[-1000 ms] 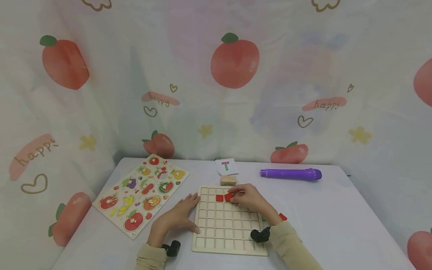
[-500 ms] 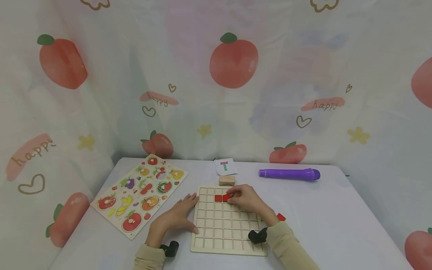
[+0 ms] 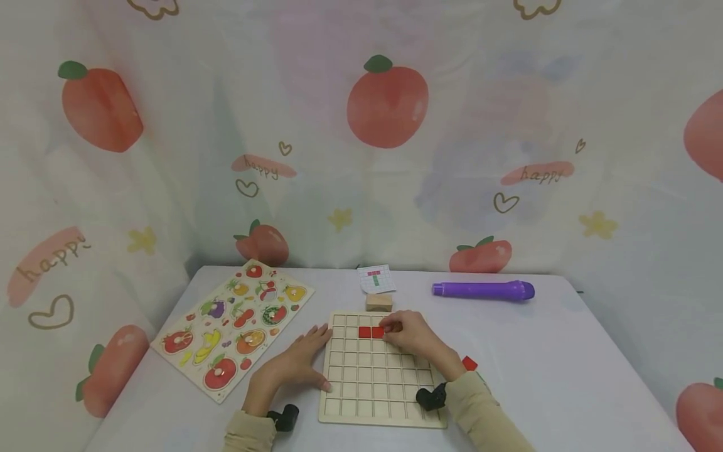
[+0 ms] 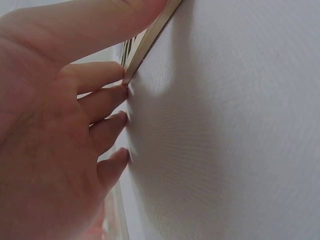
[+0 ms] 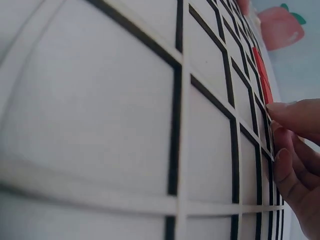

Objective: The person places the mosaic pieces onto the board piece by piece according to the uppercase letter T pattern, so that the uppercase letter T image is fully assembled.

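A wooden grid board [image 3: 361, 405] lies flat on the table. Two red square tiles sit side by side in its second row: a left red tile [image 3: 364, 332] and a right red tile [image 3: 378, 333]. At the outer edge of the right tile, my right hand [image 3: 415, 336] touches it with a fingertip; in the right wrist view, the fingertips [image 5: 282, 155] lower down stand apart from the tile. My left hand [image 3: 299, 361] rests beside the board's left edge, fingers spread, thumb at the rim. The left wrist view shows the palm [image 4: 45, 145] and the board's edge [image 4: 145, 50].
Behind the board stand a small wooden block [image 3: 379, 302] and a card [image 3: 376, 279] with a pink and green T pattern. A fruit puzzle board [image 3: 226, 326] lies left, a purple microphone-shaped object [image 3: 482, 290] back right. Another red tile [image 3: 469, 363] lies by the right forearm.
The right red tile was tilted in my right hand; it now lies level beside the left one. My left hand has stayed at the board's edge. The view has shifted slightly.
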Motion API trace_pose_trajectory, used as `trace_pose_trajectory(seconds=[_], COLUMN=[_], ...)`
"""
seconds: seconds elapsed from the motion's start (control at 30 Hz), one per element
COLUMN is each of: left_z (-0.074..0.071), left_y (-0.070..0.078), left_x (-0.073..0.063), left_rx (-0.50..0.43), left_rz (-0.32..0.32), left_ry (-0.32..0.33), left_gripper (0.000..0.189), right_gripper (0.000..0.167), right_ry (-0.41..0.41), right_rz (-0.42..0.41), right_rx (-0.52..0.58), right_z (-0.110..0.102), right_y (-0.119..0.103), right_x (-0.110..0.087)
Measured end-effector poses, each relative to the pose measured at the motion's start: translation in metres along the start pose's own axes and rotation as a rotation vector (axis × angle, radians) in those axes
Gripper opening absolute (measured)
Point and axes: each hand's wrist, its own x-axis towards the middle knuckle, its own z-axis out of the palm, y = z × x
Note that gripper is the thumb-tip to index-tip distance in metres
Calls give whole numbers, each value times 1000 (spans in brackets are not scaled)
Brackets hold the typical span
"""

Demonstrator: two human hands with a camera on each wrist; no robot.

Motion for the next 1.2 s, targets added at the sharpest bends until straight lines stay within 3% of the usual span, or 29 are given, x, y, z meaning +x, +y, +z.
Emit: trace_pose_trajectory(seconds=[0.47, 1.07, 1.2], left_z=[1, 0, 0], left_y=[-2, 1, 1], left_x=[1, -1, 0], left_rx=[-3, -9, -2], left_rz=[1, -4, 0], left_ry=[2, -5, -9], left_gripper=[112, 112, 112], right_gripper=[20, 18, 20], right_ry=[65, 124, 118], right_rz=[89, 208, 197], right_rx=[29, -17, -18], right_z=[-18, -54, -62], right_y=[7, 40, 46], right_x=[-23, -65, -79])
